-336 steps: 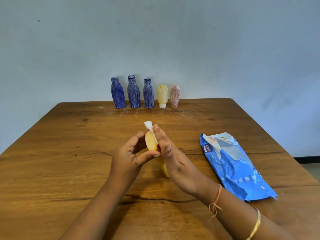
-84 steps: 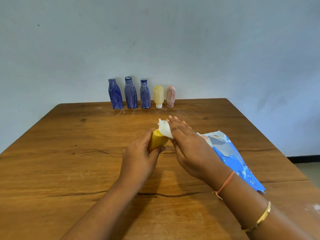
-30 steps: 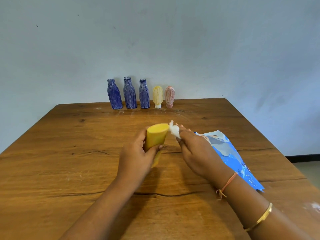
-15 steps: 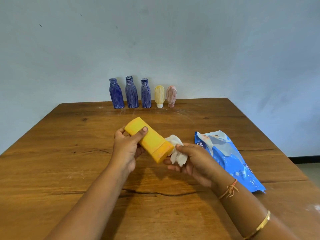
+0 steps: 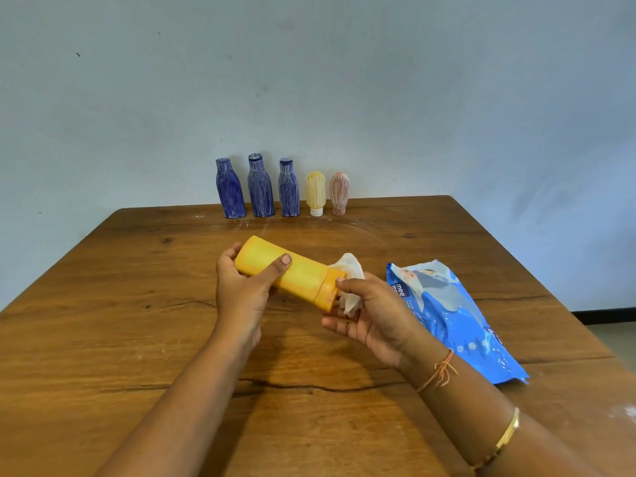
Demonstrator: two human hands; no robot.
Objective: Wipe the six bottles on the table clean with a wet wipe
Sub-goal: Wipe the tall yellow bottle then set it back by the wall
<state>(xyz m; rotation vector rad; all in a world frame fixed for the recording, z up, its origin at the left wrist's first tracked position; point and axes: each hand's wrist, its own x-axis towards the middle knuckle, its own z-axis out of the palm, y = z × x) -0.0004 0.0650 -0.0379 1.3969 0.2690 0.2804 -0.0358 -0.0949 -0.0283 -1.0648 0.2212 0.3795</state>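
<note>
Wiping the cap end of a smooth yellow plastic bottle (image 5: 285,271), held level above the wooden table (image 5: 137,339).
Left hand (image 5: 241,290) grips the body; right hand (image 5: 371,315) pinches a crumpled white wet wipe (image 5: 349,285) against the cap. Wet plastic may slip in a loose grip.

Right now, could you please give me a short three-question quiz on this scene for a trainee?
1. True or false: the left hand grips the yellow bottle above the table.
2. Where is the wet wipe? A) in the right hand, at the bottle's cap end; B) flat on the table; C) tucked under the left hand.
3. How many bottles stand in a row at the table's far edge?
Key: 1 true; 2 A; 3 five.
</note>
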